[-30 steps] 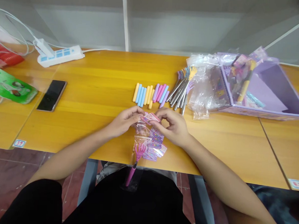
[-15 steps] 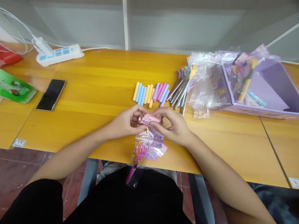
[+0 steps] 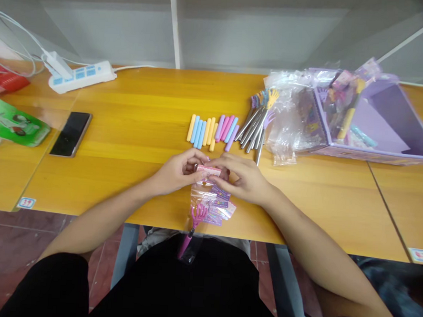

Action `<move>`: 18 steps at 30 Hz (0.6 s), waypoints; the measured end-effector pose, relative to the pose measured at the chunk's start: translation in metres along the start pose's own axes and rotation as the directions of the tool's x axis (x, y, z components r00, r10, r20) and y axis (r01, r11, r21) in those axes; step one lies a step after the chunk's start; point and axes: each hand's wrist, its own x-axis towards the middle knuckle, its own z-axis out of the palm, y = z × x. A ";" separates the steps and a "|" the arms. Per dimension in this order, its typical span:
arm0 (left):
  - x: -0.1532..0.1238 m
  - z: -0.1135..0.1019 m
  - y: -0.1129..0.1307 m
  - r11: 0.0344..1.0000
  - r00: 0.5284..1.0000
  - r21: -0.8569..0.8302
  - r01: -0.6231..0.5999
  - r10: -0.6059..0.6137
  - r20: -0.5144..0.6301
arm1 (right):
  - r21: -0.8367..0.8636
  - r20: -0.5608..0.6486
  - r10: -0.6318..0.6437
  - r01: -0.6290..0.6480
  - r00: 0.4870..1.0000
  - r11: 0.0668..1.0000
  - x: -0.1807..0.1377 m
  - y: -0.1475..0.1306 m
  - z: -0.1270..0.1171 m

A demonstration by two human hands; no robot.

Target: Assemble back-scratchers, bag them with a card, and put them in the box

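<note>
Between my left hand [image 3: 182,172] and my right hand [image 3: 242,177] is a pink printed header card [image 3: 209,171], pinched by the fingers of both. It sits at the top of a clear plastic bag [image 3: 202,192] that hangs down over the table's front edge. Inside the bag is a pink hand-shaped back scratcher [image 3: 198,216] with a pink grip. Several more printed cards [image 3: 218,211] lie under and beside the bag. Beyond my hands, coloured grip sleeves [image 3: 209,131] lie in a row, next to a pile of metal-rod back scratchers [image 3: 255,125].
At the right stands a purple box [image 3: 380,157] holding packaged pieces, with clear plastic bags [image 3: 284,115] heaped against it. A phone [image 3: 70,134], a green carton [image 3: 15,120] and a white power strip [image 3: 83,76] are on the left.
The header card has turned from a slant to nearly level and shifted slightly left. My right fingers have moved across its top edge. The bagged back scratcher hangs about where it was.
</note>
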 end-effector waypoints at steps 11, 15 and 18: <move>0.002 -0.001 -0.001 1.000 1.000 -0.004 -0.028 0.028 -0.001 | 0.115 -0.046 0.235 -0.228 0.971 0.967 0.002 -0.002 0.005; 0.001 -0.001 0.003 0.999 0.999 0.006 -0.033 0.032 0.034 | 0.271 -0.002 0.328 -0.315 0.945 0.909 0.001 -0.004 0.006; 0.001 -0.002 0.005 0.999 0.998 0.019 -0.028 0.027 0.056 | 0.359 0.030 0.372 -0.357 0.928 0.862 0.000 -0.004 0.007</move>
